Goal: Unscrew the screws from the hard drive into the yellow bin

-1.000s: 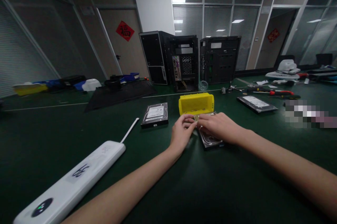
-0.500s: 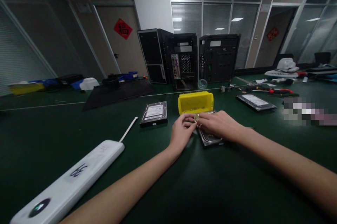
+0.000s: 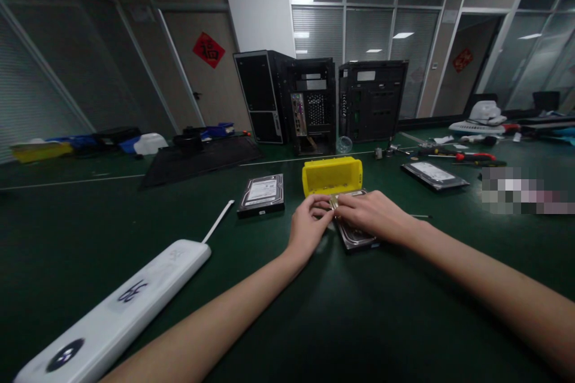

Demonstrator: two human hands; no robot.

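An opened hard drive [image 3: 357,235] lies on the green table just in front of a yellow plastic bin [image 3: 331,175]. My left hand [image 3: 308,226] and my right hand [image 3: 372,213] meet over the drive's far left corner. Both hands have their fingers curled in a pinch around a small metal part [image 3: 333,200] of the drive; most of that part is hidden by the fingers. My right palm rests across the drive's top.
A closed hard drive [image 3: 262,194] lies left of the bin, another [image 3: 433,174] at the right. A white power strip [image 3: 114,311] lies near left. Two open computer cases [image 3: 323,104] stand behind. Screwdrivers [image 3: 471,157] and small parts lie far right. A black panel [image 3: 197,158] lies back left.
Both hands stay pinched at the drive's corner with only slight finger movement. The view has shifted a little.
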